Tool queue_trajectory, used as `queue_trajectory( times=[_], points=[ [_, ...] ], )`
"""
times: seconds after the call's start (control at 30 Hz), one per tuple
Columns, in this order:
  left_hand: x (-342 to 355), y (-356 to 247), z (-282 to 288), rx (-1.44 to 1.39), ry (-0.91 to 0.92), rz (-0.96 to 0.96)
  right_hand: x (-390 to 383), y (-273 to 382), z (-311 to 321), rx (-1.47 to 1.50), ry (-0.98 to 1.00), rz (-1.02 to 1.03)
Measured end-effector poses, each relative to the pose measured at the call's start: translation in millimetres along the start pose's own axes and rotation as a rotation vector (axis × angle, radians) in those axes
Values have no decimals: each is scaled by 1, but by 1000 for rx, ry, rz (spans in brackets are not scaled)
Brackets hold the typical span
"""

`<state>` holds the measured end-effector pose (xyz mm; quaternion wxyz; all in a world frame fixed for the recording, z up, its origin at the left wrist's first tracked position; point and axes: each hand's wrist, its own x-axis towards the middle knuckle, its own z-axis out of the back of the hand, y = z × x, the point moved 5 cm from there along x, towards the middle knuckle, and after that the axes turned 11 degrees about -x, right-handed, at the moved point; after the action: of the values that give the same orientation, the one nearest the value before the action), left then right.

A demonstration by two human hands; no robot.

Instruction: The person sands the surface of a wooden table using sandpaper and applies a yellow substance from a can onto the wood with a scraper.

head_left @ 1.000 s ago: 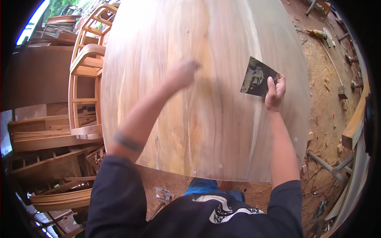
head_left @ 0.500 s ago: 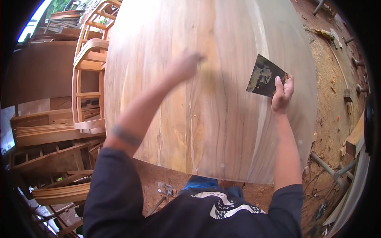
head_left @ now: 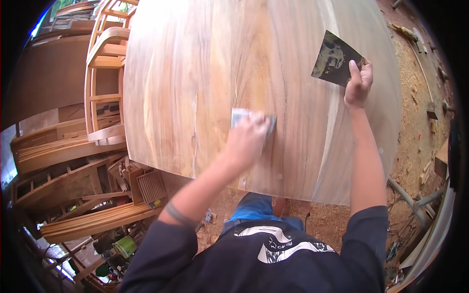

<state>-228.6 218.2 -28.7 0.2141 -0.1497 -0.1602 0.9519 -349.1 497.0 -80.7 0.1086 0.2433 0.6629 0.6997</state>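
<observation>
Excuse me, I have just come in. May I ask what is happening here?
A person in a dark T-shirt is working at a wide, streaked brown wooden panel. The left hand grips a thin, pale grey flat piece on the panel's nearer half; blur hides exactly what it is. The right hand holds a dark, square flat plate with yellowish smears over the panel's right side.

1 head-worn fisheye view, down over 2 hands (head_left: 248, 139)

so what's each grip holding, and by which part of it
Right grip: dark sheet, by its lower right edge. Left grip: over a pale flat piece; exact hold too blurred to tell.
</observation>
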Motion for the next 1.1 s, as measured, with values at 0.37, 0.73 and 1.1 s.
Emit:
queue_trajectory(
  times=[0.37,0.73,1.1],
  points=[
    [177,97,106,-98,96,-4,-3,3,-12,-9,45,18],
    [-28,3,6,-107,-188,-89,0,-2,3,-40,-10,17],
    [205,87,106,18,185,-39,-2,0,0,-39,-9,69]
  ],
)
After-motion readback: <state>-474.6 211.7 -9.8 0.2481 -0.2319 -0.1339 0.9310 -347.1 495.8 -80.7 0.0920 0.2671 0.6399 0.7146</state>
